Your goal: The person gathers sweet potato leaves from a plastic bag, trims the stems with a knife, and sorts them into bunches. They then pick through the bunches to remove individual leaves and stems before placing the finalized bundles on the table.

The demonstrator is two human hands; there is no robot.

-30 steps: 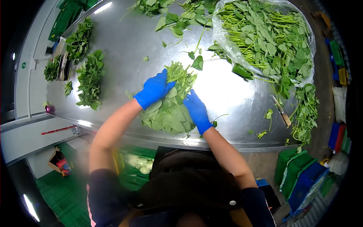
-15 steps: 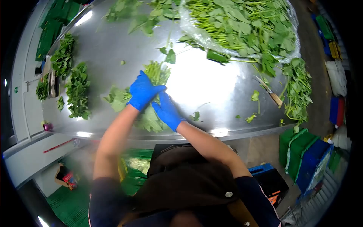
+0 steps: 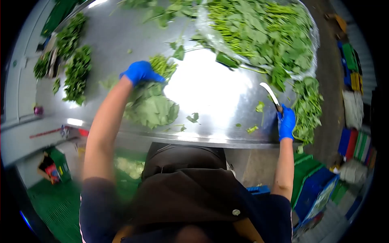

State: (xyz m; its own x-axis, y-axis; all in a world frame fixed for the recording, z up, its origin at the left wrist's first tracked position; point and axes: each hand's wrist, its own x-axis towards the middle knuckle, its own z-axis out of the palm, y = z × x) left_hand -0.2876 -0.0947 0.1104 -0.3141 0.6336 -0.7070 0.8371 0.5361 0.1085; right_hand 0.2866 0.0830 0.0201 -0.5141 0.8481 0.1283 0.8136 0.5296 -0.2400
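Observation:
My left hand (image 3: 142, 73), in a blue glove, is closed around the stems of a bunch of leafy greens (image 3: 156, 107). Cut stem ends poke out beyond the fingers, and broad leaves hang toward the table's near edge. Off to the right, my blue-gloved right hand (image 3: 287, 122) grips a knife (image 3: 271, 93) by its handle. The curved pale blade is raised and points away to the upper left. Loose greens (image 3: 308, 109) lie just right of that hand, partly over the table's edge.
The steel table (image 3: 109, 52) holds a large pile of greens (image 3: 263, 36) in clear plastic at the back right. Tied-looking bunches (image 3: 77, 75) lie at the left. Leaf scraps (image 3: 193, 118) are scattered about. Green and blue crates (image 3: 314, 186) stand below right.
My right hand has left the bunch, moved right and picked up the knife from the table. My left hand has shifted slightly left with the bunch.

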